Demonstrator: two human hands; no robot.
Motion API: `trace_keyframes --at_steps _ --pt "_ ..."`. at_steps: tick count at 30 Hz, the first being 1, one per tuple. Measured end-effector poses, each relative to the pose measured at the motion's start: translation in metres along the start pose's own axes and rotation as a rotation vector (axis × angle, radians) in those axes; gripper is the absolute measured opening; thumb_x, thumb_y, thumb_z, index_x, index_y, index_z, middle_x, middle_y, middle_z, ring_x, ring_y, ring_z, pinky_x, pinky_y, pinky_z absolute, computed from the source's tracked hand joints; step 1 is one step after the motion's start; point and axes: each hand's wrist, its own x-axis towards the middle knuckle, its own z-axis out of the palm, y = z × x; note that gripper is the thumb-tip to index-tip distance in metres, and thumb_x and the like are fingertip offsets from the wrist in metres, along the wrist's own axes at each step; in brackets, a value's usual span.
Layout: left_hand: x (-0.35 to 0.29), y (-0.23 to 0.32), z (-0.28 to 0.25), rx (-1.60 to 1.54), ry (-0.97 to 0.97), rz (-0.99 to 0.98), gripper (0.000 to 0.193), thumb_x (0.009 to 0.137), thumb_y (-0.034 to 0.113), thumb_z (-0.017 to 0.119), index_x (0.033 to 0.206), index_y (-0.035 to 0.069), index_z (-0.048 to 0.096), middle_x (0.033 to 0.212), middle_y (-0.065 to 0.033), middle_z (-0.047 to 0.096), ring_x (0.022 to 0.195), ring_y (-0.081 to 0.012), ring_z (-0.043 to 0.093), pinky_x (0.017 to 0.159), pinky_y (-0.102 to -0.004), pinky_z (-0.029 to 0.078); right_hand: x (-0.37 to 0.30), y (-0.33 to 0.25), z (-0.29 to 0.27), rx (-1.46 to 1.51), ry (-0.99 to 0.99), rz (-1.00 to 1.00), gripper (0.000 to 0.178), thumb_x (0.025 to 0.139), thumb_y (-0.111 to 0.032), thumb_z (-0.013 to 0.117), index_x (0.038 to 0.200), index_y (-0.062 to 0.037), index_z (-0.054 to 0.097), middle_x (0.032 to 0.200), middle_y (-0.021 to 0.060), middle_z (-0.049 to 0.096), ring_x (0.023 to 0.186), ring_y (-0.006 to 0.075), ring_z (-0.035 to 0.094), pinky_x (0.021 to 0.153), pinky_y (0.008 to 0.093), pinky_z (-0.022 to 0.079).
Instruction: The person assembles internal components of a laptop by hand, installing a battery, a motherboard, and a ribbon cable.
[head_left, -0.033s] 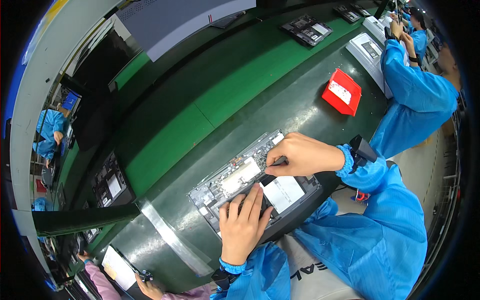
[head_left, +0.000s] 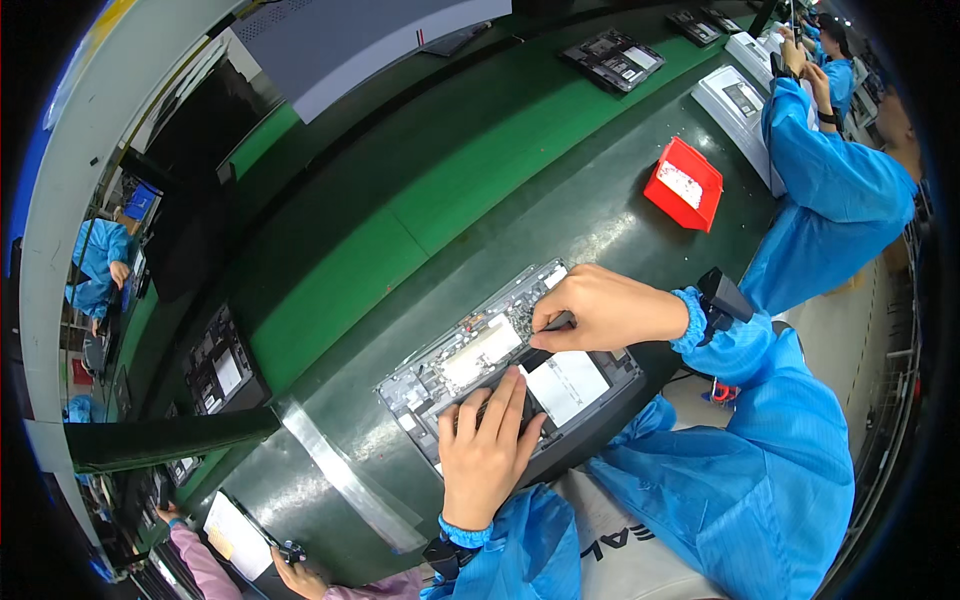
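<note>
Right hand (head_left: 600, 305) fingers pinch dark tool (head_left: 556, 322) on open laptop (head_left: 500, 350); left hand (head_left: 487, 450) flat, fingers spread, steadying it. Laptop stiff; exposed boards likely fragile, hold by edges.

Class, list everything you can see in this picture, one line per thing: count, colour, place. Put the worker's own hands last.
Opened laptop base: one, grey with white patches, on the bench under both hands.
Parts bin: one, red, on the bench to the right.
Conveyor belt: one, green, beyond the bench.
Other laptop bases: several, dark, along the belt.
Co-worker's sleeve: blue, far right.
Left hand: one, bare, flat on the base's near edge.
Right hand: one, bare, pinching a small dark tool over the base.
</note>
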Motion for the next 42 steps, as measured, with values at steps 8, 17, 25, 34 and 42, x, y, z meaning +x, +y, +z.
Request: trace_keyframes --at_steps 8,17,25,34,42 --pt "0.003 0.001 -0.001 -0.013 -0.007 -0.003 0.055 0.081 0.025 0.085 0.130 0.006 0.071 0.140 0.0001 0.066 0.110 -0.0241 0.059 0.094 -0.0410 0.044 0.000 0.008 0.002 0.018 0.037 -0.042 0.019 0.089 -0.017 0.078 0.091 0.0017 0.076 0.077 0.0192 0.073 0.069 0.0339 0.072 0.066 0.0396 0.055" --pt "0.003 0.003 -0.002 0.002 0.008 -0.011 0.053 0.081 0.025 0.085 0.128 0.005 0.072 0.139 -0.0002 0.066 0.109 -0.0247 0.059 0.093 -0.0409 0.045 -0.001 0.007 0.005 -0.090 0.081 -0.108 0.019 0.092 -0.019 0.077 0.098 -0.0017 0.072 0.081 0.0156 0.071 0.076 0.0330 0.069 0.070 0.0414 0.052" --pt "0.002 0.004 -0.001 -0.011 0.008 -0.015 0.052 0.082 0.025 0.084 0.128 0.005 0.072 0.138 -0.0003 0.066 0.111 -0.0240 0.059 0.094 -0.0409 0.044 0.011 0.003 0.037 -0.313 0.281 -0.217 0.040 0.080 -0.033 0.082 0.101 -0.0031 0.064 0.094 0.0113 0.068 0.094 0.0282 0.061 0.094 0.0406 0.040" --pt "-0.001 0.001 -0.001 -0.025 0.028 -0.003 0.051 0.083 0.024 0.084 0.129 0.004 0.071 0.137 -0.0005 0.067 0.111 -0.0241 0.059 0.093 -0.0412 0.043 0.012 0.002 0.047 -0.306 0.325 -0.181 0.039 0.078 -0.033 0.085 0.100 -0.0066 0.066 0.087 0.0101 0.064 0.091 0.0276 0.060 0.092 0.0393 0.041" --pt "-0.001 0.001 -0.002 -0.031 0.031 -0.005 0.050 0.084 0.022 0.083 0.130 0.006 0.072 0.138 0.0004 0.067 0.111 -0.0242 0.059 0.093 -0.0411 0.043 0.006 0.009 0.044 -0.207 0.336 -0.255 0.034 0.081 -0.032 0.083 0.100 -0.0079 0.068 0.081 0.0073 0.066 0.081 0.0256 0.063 0.089 0.0387 0.041"
